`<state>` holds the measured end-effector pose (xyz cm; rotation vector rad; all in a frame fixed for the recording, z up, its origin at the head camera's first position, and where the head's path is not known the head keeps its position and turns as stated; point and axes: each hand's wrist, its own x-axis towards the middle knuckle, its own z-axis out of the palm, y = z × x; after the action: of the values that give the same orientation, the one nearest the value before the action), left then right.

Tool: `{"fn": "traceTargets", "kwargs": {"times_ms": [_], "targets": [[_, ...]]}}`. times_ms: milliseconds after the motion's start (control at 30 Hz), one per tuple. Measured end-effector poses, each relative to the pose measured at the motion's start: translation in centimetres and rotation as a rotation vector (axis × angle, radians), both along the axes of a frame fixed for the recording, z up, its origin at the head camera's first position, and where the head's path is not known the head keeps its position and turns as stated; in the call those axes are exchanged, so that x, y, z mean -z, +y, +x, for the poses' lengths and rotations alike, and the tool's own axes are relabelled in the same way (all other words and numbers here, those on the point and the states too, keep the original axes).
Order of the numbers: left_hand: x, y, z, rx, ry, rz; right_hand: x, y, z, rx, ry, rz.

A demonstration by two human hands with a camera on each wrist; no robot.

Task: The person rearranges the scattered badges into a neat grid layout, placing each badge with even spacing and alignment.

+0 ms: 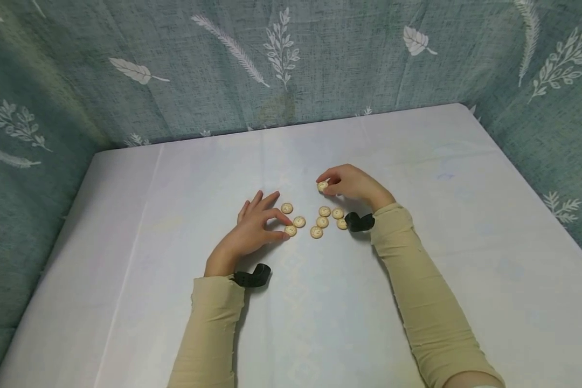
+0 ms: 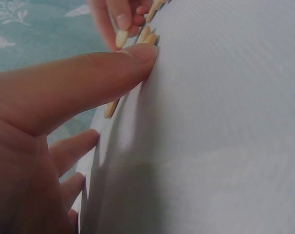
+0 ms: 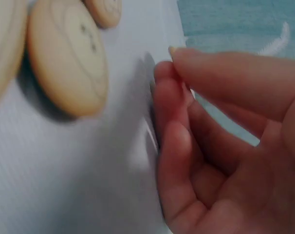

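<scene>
My left hand (image 1: 252, 231) pinches a small round cookie (image 1: 290, 230) edge to edge between thumb and forefinger, low at the tabletop, its other fingers spread. In the left wrist view the thumb hides most of this cookie. Farther back and to the right, my right hand (image 1: 356, 185) holds another cookie (image 1: 322, 186) between thumb and fingertips, its marked face showing. The left wrist view shows this cookie (image 2: 121, 39) tilted on edge; in the right wrist view only a sliver shows past the thumb. Near the left hand lie two loose cookies (image 1: 286, 208).
Several more cookies (image 1: 322, 222) lie grouped between the hands and by the right wrist, one partly behind the black wrist camera (image 1: 360, 222). A pale cloth covers the table (image 1: 140, 302). Green leaf-patterned curtain (image 1: 320, 64) hangs along the back and sides.
</scene>
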<state>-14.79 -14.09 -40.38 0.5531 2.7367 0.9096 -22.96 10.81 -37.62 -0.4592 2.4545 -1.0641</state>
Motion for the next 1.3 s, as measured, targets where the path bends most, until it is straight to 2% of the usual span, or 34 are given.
{"fn": "traceTargets", "kwargs": {"times_ms": [300,700,1300], "targets": [[-0.2,0.0,0.0,-0.009,-0.005,-0.004,0.2,-0.3,-0.5,0.016,-0.037,0.007],[-0.5,-0.3,-0.1,-0.001,-0.012,-0.004,-0.4,-1.3,-1.4,0.017,-0.061,0.088],[-0.2,-0.2,-0.1,0.021,-0.019,-0.007,-0.4,-1.8,-1.9,-0.002,-0.103,0.113]]}}
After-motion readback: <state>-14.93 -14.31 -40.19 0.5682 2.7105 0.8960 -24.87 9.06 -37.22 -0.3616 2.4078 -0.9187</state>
